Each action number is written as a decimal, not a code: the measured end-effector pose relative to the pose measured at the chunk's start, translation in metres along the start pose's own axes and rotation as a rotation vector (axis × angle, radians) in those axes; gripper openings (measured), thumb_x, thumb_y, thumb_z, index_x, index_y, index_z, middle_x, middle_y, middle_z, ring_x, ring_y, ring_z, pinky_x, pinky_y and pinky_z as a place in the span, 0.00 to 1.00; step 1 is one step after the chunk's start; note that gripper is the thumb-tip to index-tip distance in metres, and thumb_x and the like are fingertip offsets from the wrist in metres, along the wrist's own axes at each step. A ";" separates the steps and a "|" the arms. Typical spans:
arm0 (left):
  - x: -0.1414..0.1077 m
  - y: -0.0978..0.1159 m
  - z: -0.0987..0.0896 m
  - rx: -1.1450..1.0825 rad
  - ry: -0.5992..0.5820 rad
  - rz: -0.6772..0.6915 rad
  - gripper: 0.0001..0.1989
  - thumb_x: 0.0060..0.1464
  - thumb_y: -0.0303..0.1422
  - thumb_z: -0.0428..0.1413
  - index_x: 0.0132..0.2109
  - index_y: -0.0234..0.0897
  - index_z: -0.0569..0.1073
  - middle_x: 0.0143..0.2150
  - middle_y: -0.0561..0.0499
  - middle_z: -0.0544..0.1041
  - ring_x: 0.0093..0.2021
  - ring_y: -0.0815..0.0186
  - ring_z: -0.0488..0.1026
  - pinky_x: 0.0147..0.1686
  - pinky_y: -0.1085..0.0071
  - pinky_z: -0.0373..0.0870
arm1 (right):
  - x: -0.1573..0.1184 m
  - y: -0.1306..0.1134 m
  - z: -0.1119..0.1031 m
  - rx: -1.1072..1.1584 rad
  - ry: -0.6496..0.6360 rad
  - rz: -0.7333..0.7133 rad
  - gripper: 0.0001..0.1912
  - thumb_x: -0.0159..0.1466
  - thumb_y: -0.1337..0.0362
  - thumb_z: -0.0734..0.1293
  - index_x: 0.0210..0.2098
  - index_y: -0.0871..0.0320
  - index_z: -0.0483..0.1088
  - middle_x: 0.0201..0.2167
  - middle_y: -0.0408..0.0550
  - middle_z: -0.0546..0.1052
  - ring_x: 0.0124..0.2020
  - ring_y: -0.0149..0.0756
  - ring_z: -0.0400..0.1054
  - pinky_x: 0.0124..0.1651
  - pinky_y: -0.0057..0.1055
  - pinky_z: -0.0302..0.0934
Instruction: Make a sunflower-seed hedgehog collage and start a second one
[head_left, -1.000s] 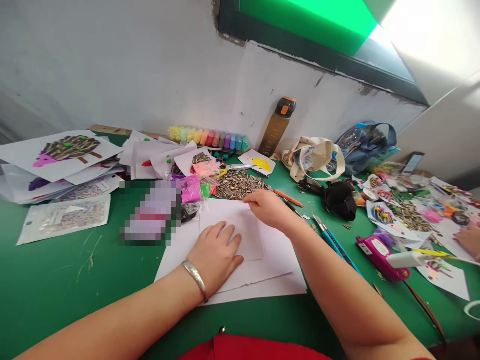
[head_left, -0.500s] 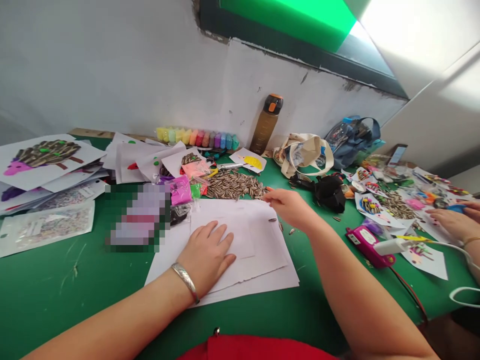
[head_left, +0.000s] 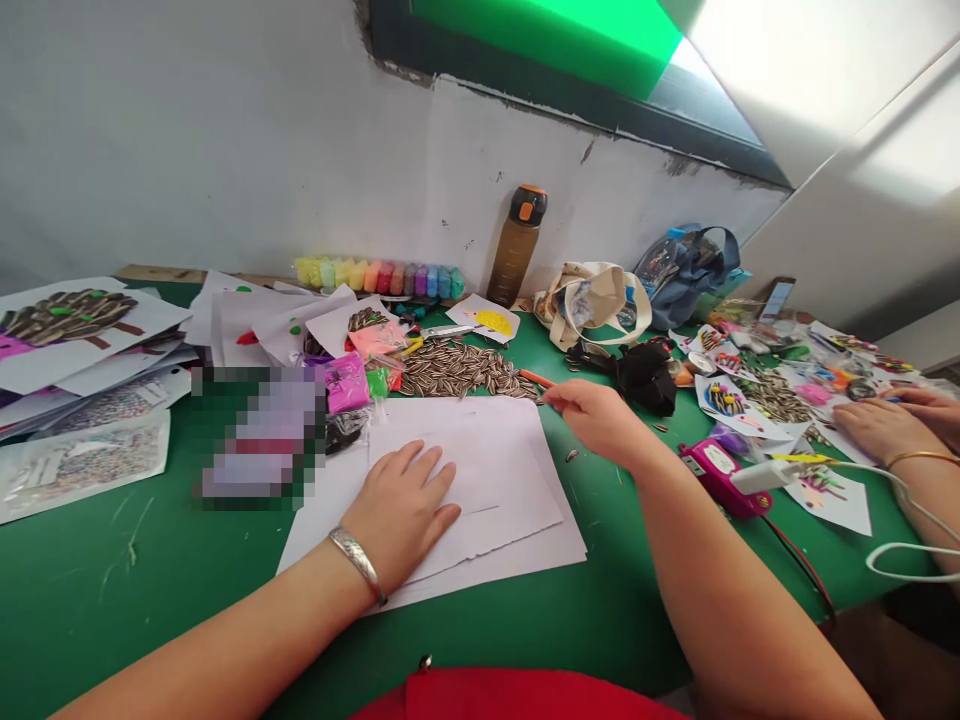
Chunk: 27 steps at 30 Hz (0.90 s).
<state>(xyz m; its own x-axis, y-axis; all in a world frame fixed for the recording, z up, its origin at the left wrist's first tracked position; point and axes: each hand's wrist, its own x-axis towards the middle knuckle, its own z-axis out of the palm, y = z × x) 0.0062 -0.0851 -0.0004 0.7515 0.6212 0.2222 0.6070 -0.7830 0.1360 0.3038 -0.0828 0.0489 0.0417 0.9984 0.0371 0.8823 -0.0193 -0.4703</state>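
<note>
My left hand (head_left: 409, 510) lies flat on a stack of white paper (head_left: 517, 550), fingers spread, with a silver bangle at the wrist. The top sheet has a torn lower edge. To the right of the paper, my right hand (head_left: 592, 415) is closed at the fingertips on a thin orange stick-shaped thing (head_left: 534, 378); its exact kind is partly hidden by the fingers. Just beyond the paper spreads a heap of striped sunflower seeds (head_left: 457, 368), close to the orange tip. A loose seed (head_left: 572, 455) lies on the green table below my right hand.
Seed-covered hedgehog pictures (head_left: 75, 320) are piled at left, near a bead packet (head_left: 82, 465). Behind stand coloured clay packs (head_left: 382, 277), a brown bottle (head_left: 517, 245) and a cloth bag (head_left: 592, 305). A magenta device (head_left: 724, 478) with cables sits at right, near another person's hands (head_left: 885, 430).
My right hand has shifted slightly right, away from the paper's edge, and the orange thing shows more. Loose seeds near the paper's right edge are fewer. My left hand stays put.
</note>
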 end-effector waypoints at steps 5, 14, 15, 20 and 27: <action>0.000 -0.001 0.003 0.002 0.011 0.021 0.17 0.58 0.34 0.55 0.53 0.32 0.73 0.55 0.36 0.73 0.58 0.42 0.64 0.52 0.45 0.66 | -0.032 0.018 -0.005 -0.134 -0.291 0.063 0.18 0.54 0.76 0.58 0.29 0.52 0.77 0.35 0.44 0.80 0.36 0.40 0.72 0.38 0.33 0.64; 0.003 -0.001 0.001 -0.032 0.015 0.088 0.16 0.60 0.34 0.53 0.52 0.32 0.73 0.54 0.37 0.73 0.58 0.44 0.65 0.54 0.46 0.67 | -0.010 -0.038 0.028 0.037 -0.027 -0.248 0.15 0.62 0.70 0.61 0.45 0.55 0.74 0.45 0.48 0.77 0.47 0.39 0.69 0.50 0.34 0.61; 0.003 -0.001 0.000 -0.036 0.017 0.092 0.15 0.60 0.34 0.53 0.52 0.32 0.73 0.54 0.37 0.73 0.58 0.44 0.65 0.54 0.47 0.67 | -0.008 -0.047 0.034 0.005 -0.084 -0.291 0.15 0.61 0.69 0.63 0.46 0.55 0.74 0.46 0.50 0.76 0.49 0.40 0.68 0.52 0.35 0.60; 0.003 0.000 -0.003 -0.078 0.022 0.095 0.14 0.59 0.35 0.54 0.50 0.34 0.73 0.51 0.39 0.74 0.57 0.48 0.67 0.55 0.49 0.67 | 0.004 -0.072 0.063 -0.206 -0.106 -0.254 0.13 0.63 0.68 0.63 0.46 0.59 0.74 0.42 0.55 0.75 0.46 0.44 0.66 0.49 0.37 0.58; 0.006 -0.003 -0.009 -0.090 0.029 0.113 0.14 0.62 0.35 0.50 0.49 0.32 0.73 0.50 0.40 0.75 0.56 0.49 0.67 0.56 0.51 0.67 | 0.005 -0.064 0.076 -0.146 -0.036 -0.217 0.10 0.64 0.68 0.63 0.43 0.60 0.73 0.41 0.53 0.73 0.45 0.39 0.66 0.48 0.31 0.57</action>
<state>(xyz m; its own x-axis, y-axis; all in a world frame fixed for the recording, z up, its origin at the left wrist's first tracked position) 0.0067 -0.0799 0.0091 0.8053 0.5287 0.2683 0.4923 -0.8485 0.1943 0.2116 -0.0725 0.0121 -0.1703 0.9812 0.0907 0.9270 0.1907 -0.3229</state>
